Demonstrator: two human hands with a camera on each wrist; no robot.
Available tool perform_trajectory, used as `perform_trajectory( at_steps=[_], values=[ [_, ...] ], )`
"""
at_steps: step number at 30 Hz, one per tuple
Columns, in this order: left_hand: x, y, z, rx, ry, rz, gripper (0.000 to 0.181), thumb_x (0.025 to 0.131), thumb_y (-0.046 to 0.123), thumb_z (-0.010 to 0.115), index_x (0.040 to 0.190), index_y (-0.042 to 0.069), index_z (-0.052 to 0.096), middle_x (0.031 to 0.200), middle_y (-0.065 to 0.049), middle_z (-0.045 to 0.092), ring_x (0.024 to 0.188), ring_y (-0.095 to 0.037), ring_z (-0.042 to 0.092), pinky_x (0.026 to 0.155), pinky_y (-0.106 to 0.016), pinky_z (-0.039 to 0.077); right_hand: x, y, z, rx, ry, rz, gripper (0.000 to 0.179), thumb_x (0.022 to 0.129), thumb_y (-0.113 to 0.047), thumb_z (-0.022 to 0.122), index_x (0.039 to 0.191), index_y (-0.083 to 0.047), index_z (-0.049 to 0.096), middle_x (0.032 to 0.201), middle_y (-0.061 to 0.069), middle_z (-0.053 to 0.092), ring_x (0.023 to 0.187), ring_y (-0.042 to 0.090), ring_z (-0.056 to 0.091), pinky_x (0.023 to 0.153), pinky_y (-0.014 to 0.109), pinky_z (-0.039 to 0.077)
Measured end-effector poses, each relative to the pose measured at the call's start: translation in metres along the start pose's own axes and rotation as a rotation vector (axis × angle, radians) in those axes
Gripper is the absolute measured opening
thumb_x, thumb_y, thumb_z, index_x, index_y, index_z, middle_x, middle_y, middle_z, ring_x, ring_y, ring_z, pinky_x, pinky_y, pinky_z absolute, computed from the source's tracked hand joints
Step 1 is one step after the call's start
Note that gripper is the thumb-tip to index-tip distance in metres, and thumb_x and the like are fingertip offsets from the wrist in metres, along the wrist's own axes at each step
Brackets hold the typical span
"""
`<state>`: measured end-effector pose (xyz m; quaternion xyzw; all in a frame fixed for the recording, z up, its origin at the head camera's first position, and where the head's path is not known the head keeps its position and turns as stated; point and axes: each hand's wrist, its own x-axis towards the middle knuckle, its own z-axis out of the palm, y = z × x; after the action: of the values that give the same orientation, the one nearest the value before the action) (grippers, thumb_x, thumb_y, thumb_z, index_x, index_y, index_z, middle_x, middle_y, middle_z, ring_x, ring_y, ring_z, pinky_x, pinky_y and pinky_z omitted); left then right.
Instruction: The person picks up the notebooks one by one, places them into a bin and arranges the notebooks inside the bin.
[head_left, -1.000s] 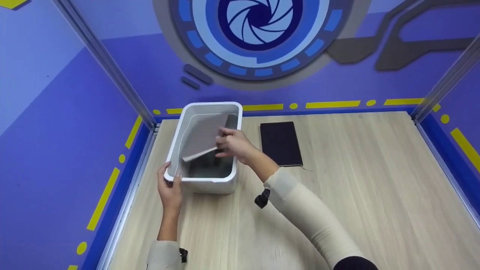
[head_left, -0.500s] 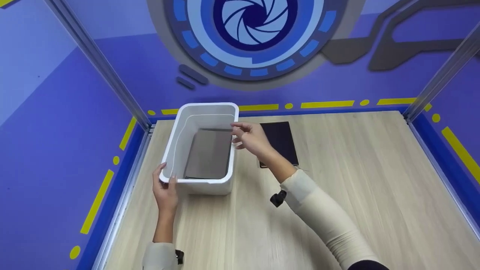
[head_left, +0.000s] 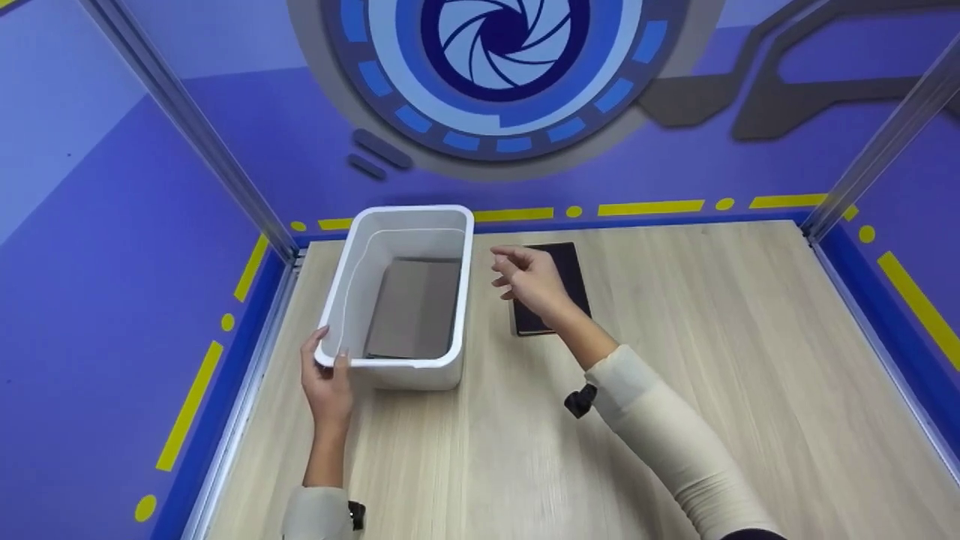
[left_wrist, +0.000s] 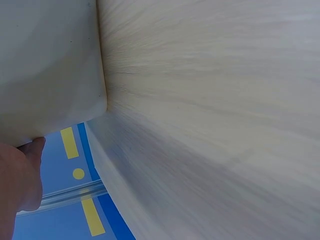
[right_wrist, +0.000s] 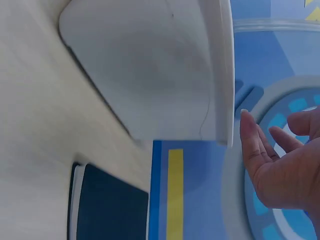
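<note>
A white plastic bin [head_left: 405,378] stands at the left of the table. My left hand [head_left: 328,390] grips its near left corner, the thumb at the front rim and the fingers around the side; in the left wrist view that hand [left_wrist: 19,180] shows beside the bin wall [left_wrist: 50,60]. Flat on the bin floor lies a grey-brown notebook [head_left: 415,307]. My right hand [head_left: 534,281] hovers right of the bin with nothing in it, fingers loosely bent. Below it, partly covered in the head view, is a black notebook [head_left: 574,274], whose pale page edge shows in the right wrist view.
The wooden tabletop [head_left: 697,337] reaches out to the right and toward me. A blue-purple printed wall [head_left: 637,165] closes off the back, close behind the bin. Metal rails run along the left and right sides.
The grey-brown notebook, tilted over the bin earlier, has dropped flat inside. My right hand has moved out to the right, over the black notebook. The left hand keeps its grip on the rim.
</note>
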<state>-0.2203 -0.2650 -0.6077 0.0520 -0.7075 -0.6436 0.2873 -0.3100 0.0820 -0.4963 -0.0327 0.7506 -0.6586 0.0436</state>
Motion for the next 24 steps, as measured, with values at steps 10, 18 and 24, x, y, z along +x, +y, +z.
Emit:
perform_trajectory(
  at_steps=[10,18,24],
  values=[
    [0.001,0.001,0.0,0.011,-0.004,0.008,0.052,0.097,0.001,0.06,0.148,0.001,0.053,0.137,-0.028,0.059,0.11,-0.007,0.06,0.09,-0.015,0.049,-0.003,0.022,-0.031,-0.016,0.029,0.045,0.035,0.109,-0.022,0.059,0.14,-0.01,0.069,0.128,0.022,0.073,0.102,0.03,0.077,0.085,0.045,0.065],
    [0.0,0.001,0.0,0.015,0.008,-0.014,0.051,0.097,0.0,0.06,0.148,0.002,0.053,0.138,-0.025,0.059,0.112,-0.008,0.06,0.09,-0.015,0.049,-0.013,0.04,-0.049,-0.037,0.039,0.079,0.037,0.11,-0.024,0.057,0.143,-0.01,0.066,0.129,0.021,0.071,0.105,0.028,0.076,0.082,0.035,0.064],
    [0.0,0.001,0.003,0.007,0.022,-0.018,0.052,0.096,-0.002,0.059,0.148,0.002,0.053,0.138,-0.028,0.059,0.111,-0.008,0.06,0.09,-0.015,0.049,-0.022,0.053,-0.065,-0.061,0.06,0.104,0.038,0.111,-0.025,0.056,0.144,-0.01,0.064,0.129,0.018,0.071,0.107,0.028,0.076,0.083,0.034,0.064]
  ],
)
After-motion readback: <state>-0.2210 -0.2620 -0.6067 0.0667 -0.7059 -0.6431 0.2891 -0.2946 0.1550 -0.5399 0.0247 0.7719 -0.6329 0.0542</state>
